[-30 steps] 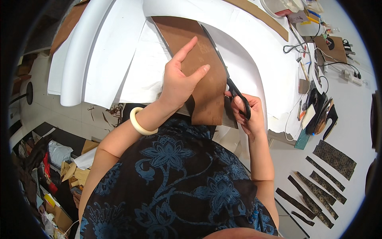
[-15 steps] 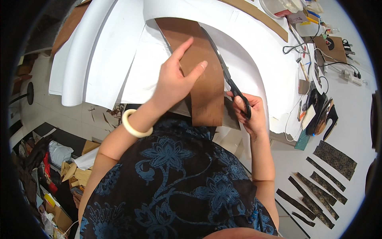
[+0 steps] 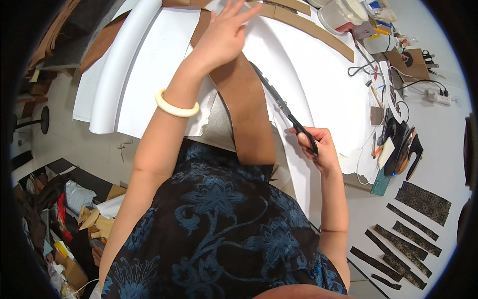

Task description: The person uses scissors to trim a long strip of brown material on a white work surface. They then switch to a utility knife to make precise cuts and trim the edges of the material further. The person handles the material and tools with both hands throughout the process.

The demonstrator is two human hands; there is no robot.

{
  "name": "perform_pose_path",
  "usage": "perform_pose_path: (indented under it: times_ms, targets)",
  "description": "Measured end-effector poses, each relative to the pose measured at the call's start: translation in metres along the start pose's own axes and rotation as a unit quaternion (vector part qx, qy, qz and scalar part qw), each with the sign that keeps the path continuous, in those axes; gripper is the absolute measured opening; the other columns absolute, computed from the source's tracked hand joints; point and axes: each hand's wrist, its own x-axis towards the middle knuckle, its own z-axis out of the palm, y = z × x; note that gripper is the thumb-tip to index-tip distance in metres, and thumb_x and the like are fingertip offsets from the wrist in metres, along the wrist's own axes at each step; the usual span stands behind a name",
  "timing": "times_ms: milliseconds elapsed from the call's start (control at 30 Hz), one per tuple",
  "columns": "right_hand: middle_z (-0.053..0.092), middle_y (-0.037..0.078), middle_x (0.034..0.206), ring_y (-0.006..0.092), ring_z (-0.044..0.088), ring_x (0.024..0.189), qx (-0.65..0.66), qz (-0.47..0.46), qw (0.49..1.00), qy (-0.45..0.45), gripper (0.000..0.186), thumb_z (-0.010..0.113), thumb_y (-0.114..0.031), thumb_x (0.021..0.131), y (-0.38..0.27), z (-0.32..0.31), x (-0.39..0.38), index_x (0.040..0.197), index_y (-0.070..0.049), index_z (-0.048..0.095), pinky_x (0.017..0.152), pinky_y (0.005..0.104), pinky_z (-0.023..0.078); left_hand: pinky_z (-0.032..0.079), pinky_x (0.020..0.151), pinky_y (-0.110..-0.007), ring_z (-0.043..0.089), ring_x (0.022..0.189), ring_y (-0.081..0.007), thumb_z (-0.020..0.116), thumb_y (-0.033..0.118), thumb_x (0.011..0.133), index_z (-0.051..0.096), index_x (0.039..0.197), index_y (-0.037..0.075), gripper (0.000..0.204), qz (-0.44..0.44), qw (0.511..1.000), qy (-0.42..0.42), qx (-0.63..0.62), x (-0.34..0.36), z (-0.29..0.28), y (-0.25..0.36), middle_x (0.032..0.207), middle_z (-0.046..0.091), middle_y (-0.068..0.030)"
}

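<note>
A long brown leather-like strip (image 3: 246,112) runs from the far side of the table toward my lap, its near end hanging past the table edge. Over its far part my left hand (image 3: 221,42) is raised with fingers spread, next to a large white paper sheet (image 3: 279,45). Whether its palm touches the strip or the paper is hidden. My right hand (image 3: 321,149) is closed round the handles of black scissors (image 3: 281,104). Their long blades point away from me, along the right side of the strip and over the white paper.
A white paper roll (image 3: 127,70) lies on the left. Brown curved pieces (image 3: 313,32) and a white tub (image 3: 343,15) sit at the far right, with tools and cables nearby. Dark patterned strips (image 3: 403,239) lie at right. A bin of scraps (image 3: 69,214) stands lower left.
My left hand has moved away from me along the brown strip. The raised curl of white paper has dropped lower. The scissors have shifted slightly toward me, still in my right hand.
</note>
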Motion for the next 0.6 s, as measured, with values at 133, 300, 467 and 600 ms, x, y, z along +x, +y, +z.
perform_pose_path:
  times_ms: [133, 300, 467, 600]
  targets:
    - [0.052, -0.008, 0.060, 0.0023, 0.039, 0.048, 0.008, -0.009, 1.000, -0.005, 0.033, 0.083, -0.022, 0.096, 0.009, -0.014, 0.000, 0.117, 0.003, 0.079, 0.045, 0.0231, 0.024, 0.052, 0.105, -0.039, 0.063, 0.130, -0.0301, 0.061, 0.015, 0.102, 0.059, 0.152, 0.011, 0.050, -0.164, 0.960, 0.035, -0.226, -0.008, -0.003, -0.017, 0.167, 0.043, -0.0198]
    - [0.050, -0.008, 0.060, 0.0028, 0.038, 0.047, 0.001, -0.006, 1.000, -0.005, 0.033, 0.082, -0.021, 0.096, 0.011, -0.026, -0.007, 0.117, 0.004, 0.079, 0.045, 0.0234, 0.024, 0.039, 0.123, -0.044, 0.045, 0.151, -0.0395, 0.060, 0.021, 0.103, 0.061, 0.148, 0.007, 0.047, -0.118, 0.953, -0.064, -0.272, 0.004, 0.011, -0.016, 0.163, 0.048, -0.0219]
    - [0.051, -0.007, 0.060, 0.0030, 0.038, 0.046, 0.017, 0.004, 1.000, 0.006, 0.034, 0.083, -0.020, 0.096, 0.011, -0.038, -0.012, 0.117, 0.005, 0.078, 0.044, 0.0236, 0.024, 0.038, 0.123, -0.040, 0.047, 0.152, -0.0325, 0.061, 0.023, 0.107, 0.062, 0.151, 0.015, 0.045, -0.094, 0.930, -0.163, -0.314, 0.021, 0.043, -0.003, 0.164, 0.050, -0.0164]
    - [0.054, -0.006, 0.060, 0.0024, 0.039, 0.046, 0.015, -0.003, 1.000, 0.007, 0.033, 0.082, -0.020, 0.096, 0.015, -0.044, -0.016, 0.116, 0.006, 0.078, 0.044, 0.0231, 0.024, 0.051, 0.103, -0.034, 0.066, 0.116, -0.0252, 0.067, 0.018, 0.102, 0.070, 0.136, 0.007, 0.035, -0.149, 0.900, -0.020, -0.409, 0.003, 0.009, 0.021, 0.136, 0.067, -0.0161]
